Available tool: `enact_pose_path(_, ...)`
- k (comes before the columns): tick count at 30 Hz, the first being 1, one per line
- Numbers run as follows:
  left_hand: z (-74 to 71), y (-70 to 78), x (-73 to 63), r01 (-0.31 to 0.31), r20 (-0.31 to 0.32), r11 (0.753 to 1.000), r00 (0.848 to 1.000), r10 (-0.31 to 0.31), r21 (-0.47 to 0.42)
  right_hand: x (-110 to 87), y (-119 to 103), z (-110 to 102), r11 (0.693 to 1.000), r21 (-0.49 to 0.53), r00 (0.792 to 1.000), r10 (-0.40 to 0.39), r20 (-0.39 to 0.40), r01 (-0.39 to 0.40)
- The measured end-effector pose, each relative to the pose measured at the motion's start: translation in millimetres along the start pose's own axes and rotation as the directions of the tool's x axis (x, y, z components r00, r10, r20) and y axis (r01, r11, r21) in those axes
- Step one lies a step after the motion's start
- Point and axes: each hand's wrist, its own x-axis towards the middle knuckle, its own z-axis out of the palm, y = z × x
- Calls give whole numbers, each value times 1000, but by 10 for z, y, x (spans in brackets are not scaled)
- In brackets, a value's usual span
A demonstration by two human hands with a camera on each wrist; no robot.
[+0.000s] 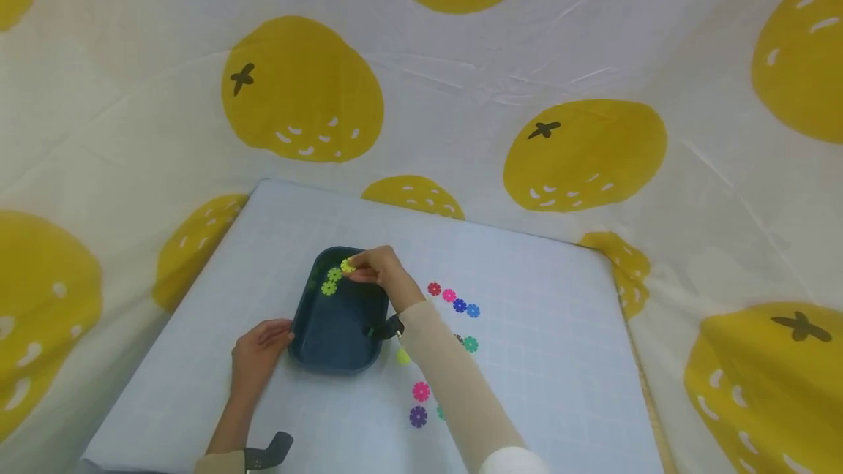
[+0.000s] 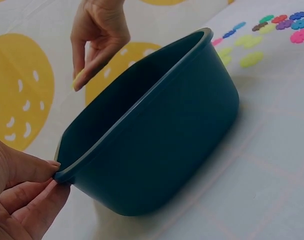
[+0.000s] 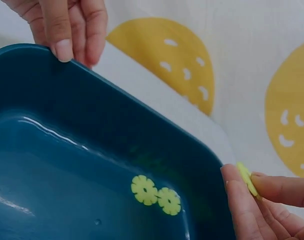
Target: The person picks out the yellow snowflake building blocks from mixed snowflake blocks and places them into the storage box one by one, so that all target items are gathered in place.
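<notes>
A dark teal plastic basin (image 1: 336, 335) stands on the white-covered table. My left hand (image 1: 260, 350) pinches its near-left rim between thumb and fingers, as the left wrist view shows at the basin's corner (image 2: 67, 175). Over the far end of the basin, my right hand (image 1: 377, 267) pinches a yellow flower-shaped plastic disc (image 3: 247, 179) by its edges. Two yellow-green notched discs (image 3: 144, 190) lie on the basin floor beneath, side by side and touching. Both hands are bare, with beige sleeves.
Right of the basin lie loose flower discs: a red one (image 1: 434, 289), a dark blue one (image 1: 459, 305), a green one (image 1: 470, 344), a pink one (image 1: 421, 391) and a purple one (image 1: 418, 417). My right forearm hides some. A fruit-print cloth (image 1: 461, 130) hangs behind the table.
</notes>
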Motion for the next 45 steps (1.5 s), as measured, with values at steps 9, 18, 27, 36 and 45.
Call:
enact_pose_path(9, -5, 1, 9, -5, 0, 1000, 1000, 5, -3, 16, 103, 92, 999, -1, 999, 33, -2, -33)
enact_pose_path(18, -15, 11, 8, 1, 3, 1000, 1000, -1, 1, 84, 196, 188, 1000, 5, 1000, 21, -14, -21)
enact_pose_path(27, -17, 7, 8, -12, 0, 1000, 1000, 12, 19, 114, 322, 264, 998, 53, 999, 36, -39, -34)
enact_pose_path(36, -28, 7, -5, 12, 9, 1000, 1000, -12, -5, 132, 477, 336, 995, 81, 997, 68, -38, -64)
enact_pose_path(45, -15, -12, 20, 25, 9, 999, 1000, -25, 20, 194, 602, 347, 991, 83, 993, 108, -47, -104)
